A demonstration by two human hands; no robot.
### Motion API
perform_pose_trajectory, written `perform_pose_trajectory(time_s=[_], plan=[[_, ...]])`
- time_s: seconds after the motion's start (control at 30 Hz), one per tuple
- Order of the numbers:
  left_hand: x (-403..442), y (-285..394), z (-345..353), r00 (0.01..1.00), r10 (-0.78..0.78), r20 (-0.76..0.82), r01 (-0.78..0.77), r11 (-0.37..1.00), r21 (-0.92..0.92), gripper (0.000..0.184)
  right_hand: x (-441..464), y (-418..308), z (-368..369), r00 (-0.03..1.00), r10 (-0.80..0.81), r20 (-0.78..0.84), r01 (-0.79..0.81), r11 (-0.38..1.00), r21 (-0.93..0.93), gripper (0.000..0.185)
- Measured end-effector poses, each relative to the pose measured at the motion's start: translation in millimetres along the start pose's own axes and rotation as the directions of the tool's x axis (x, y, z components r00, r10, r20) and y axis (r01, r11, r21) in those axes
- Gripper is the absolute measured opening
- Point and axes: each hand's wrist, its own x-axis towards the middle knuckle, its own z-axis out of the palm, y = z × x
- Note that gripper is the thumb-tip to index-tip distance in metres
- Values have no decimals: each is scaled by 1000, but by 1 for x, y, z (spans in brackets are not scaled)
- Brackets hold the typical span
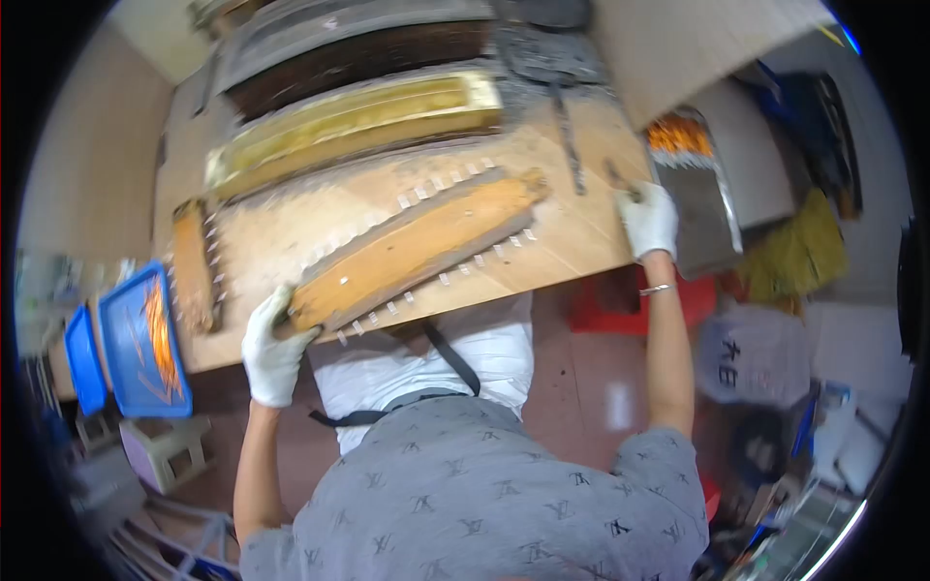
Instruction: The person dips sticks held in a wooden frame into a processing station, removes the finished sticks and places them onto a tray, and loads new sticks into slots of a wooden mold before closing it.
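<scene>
L hand is gripping the near-left end of the long wooden board, thumb & fingers closing round it, prob. to steady or turn it. Board is lying aslant on the surface, near the front edge, w/ pale tabs sticking out along both long sides, prob. so they're staying reachable. R hand is hovering or resting by the surface's right edge, beside the metal tray, fingers partly curling; can't tell if it's gripping the blurred dark bit there. Yellow trough is sitting on the far side.
</scene>
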Motion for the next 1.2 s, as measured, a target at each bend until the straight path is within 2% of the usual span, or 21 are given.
perform_pose_trajectory(time_s=[0.07, 0.13, 0.17, 0.2, 0.23, 0.27, 0.37, 0.4, 0.5, 0.53, 0.57, 0.63, 0.67, 0.7, 0.8, 0.83, 0.9, 0.93, 1.07, 1.13, 1.2], plan=[[2, 5, 0, 999, 20, -30, -18, 997, 74, 57, 12, -3, -3, 1000, 23, 4, -23, 995, -101, 24], [-1, 2, 3, 996, 45, -77, -41, 997, 61, 52, 19, -29, -22, 992, 46, 120, -63, 988, 143, 24], [1, 6, 4, 995, 43, -89, -39, 998, 47, 50, 25, -5, -2, 999, 32, -26, -25, 971, 236, 24], [2, 5, 7, 990, 100, -100, -97, 995, 28, 49, 26, -13, -6, 999, 37, -22, -25, 908, 417, 25], [4, 7, 9, 992, 100, -74, -102, 995, -21, 49, 29, -11, -8, 999, 46, 0, -43, 923, 382, 25], [5, 6, 20, 986, 118, -114, -129, 987, -91, 50, 22, -30, -18, 993, -108, -51, 119, 897, 426, 26], [18, 20, 51, 987, 106, -123, -134, 960, -247, 47, -2, -98, -43, 986, 35, 166, -136, 745, 653, 40], [23, 24, 63, 990, 102, -101, -124, 962, -241, 46, -20, -135, -53, 986, -34, 163, -89, 723, 686, 50], [24, 48, 72, 989, 126, -82, -135, 983, -124, 44, -45, -167, -36, 918, -149, 367, -295, 360, 885, 71], [20, 63, 64, 982, 151, -115, -155, 987, -32, 45, -58, -190, -32, 894, -137, 427, -393, 219, 893, 76], [16, 74, 54, 945, 255, -203, -278, 956, -92, 46, -72, -218, -32, 880, -184, 437, -412, 161, 897, 78], [2, 87, 38, 974, 224, 43, -208, 948, -239, 48, -97, -265, -26, 835, -307, 457, -466, 49, 884, 81], [1, 97, 24, 959, 164, 231, -120, 973, -196, 50, -105, -281, -17, 800, -382, 462, -500, -1, 866, 81], [-2, 97, 24, 972, 125, 199, -111, 991, -81, 49, -111, -292, -5, 748, -471, 468, -526, 9, 850, 75], [-3, 80, 8, 979, 104, 178, -93, 993, -69, 42, -115, -318, 12, 667, -499, 553, -616, 48, 786, 68], [-7, 75, 10, 974, 227, 24, -225, 972, -62, 37, -117, -326, 12, 673, -507, 539, -619, 13, 785, 59], [-10, 69, 0, 944, 315, 98, -310, 949, -64, 37, -122, -345, 8, 672, -574, 468, -518, 87, 851, 56], [-14, 68, 2, 913, 383, 143, -382, 923, -37, 35, -123, -357, 3, 661, -624, 416, -539, -9, 842, 59], [-20, 55, -9, 940, 303, 156, -261, 935, -240, 28, -134, -379, 7, 509, -699, 502, -769, -106, 631, 56], [-25, 47, -11, 981, 190, 47, -173, 955, -242, 26, -131, -385, 20, 462, -682, 567, -822, -88, 563, 53], [-26, 29, -20, 989, 27, 148, -6, 990, -138, 29, -130, -388, 32, 493, -661, 566, -749, 9, 663, 52]])
